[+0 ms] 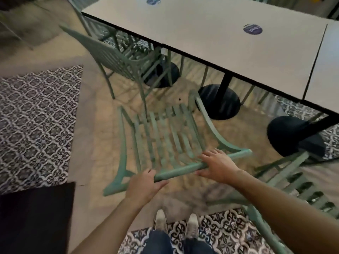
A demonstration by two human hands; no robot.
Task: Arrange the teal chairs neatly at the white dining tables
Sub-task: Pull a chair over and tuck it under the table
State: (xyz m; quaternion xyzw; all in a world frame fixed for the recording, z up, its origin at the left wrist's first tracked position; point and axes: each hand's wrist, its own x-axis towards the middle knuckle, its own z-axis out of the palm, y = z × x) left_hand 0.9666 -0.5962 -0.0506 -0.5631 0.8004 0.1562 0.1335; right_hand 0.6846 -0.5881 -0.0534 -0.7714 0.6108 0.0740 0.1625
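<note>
On the tiled floor just near the white worktop point(211, 43), a teal chair point(165, 138) stood apart from its edge, seat facing the far side. The left hand point(145, 186) and right hand point(218, 167) each curled round its top rail point(183, 168), which ran left to right. Pushing evenly, with both hands level, would probably slide it in square beside the tucked chair point(119, 59).

We are seeing a slatted teal metal chair point(165, 140) with worn, matt paint, a smooth matt white laminate tabletop point(211, 39) edged in black, and patterned black-and-white floor tiles point(34, 121).
</note>
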